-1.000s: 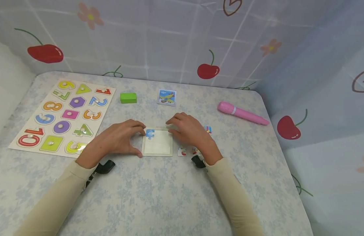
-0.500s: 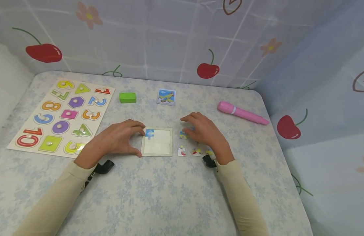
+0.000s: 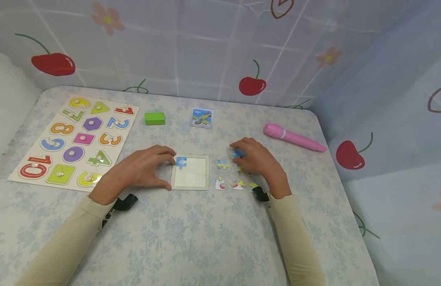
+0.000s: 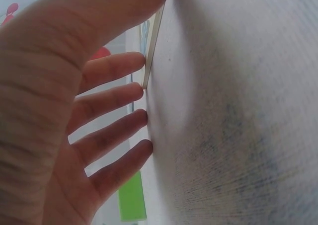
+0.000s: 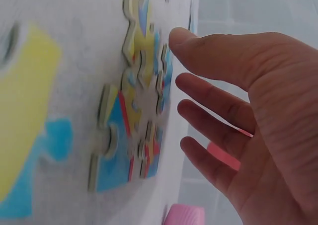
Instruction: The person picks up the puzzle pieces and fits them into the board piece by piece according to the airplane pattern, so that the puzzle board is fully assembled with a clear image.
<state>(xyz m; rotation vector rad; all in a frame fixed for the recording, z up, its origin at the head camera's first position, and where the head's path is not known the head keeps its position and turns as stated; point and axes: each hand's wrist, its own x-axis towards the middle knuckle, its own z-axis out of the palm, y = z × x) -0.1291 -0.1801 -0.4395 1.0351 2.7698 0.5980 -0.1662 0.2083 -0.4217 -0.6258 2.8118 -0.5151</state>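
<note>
A square puzzle tray [image 3: 190, 176] lies mid-table with one blue puzzle piece [image 3: 181, 161] in its far left corner. My left hand [image 3: 143, 166] rests at the tray's left side, thumb by the near corner and a fingertip by the far one. In the left wrist view its fingers [image 4: 117, 96] extend straight to the tray's edge [image 4: 155, 43]. My right hand [image 3: 258, 159] is over the loose puzzle pieces [image 3: 223, 164] right of the tray, partly hiding them. A blue piece [image 3: 237, 153] shows between its thumb and fingers in the head view; the right wrist view shows them spread, beside several pieces [image 5: 115, 150].
A number and shape puzzle board [image 3: 68, 143] lies at the left. Farther back are a green block [image 3: 154, 118] and a small airplane picture card [image 3: 202, 118]. A pink pen-shaped object [image 3: 293, 137] lies at the right. A patterned curtain [image 3: 202, 47] rises behind the table.
My right hand has moved right from the tray's far right corner to the loose pieces, uncovering several of them. My left hand has stayed at the tray.
</note>
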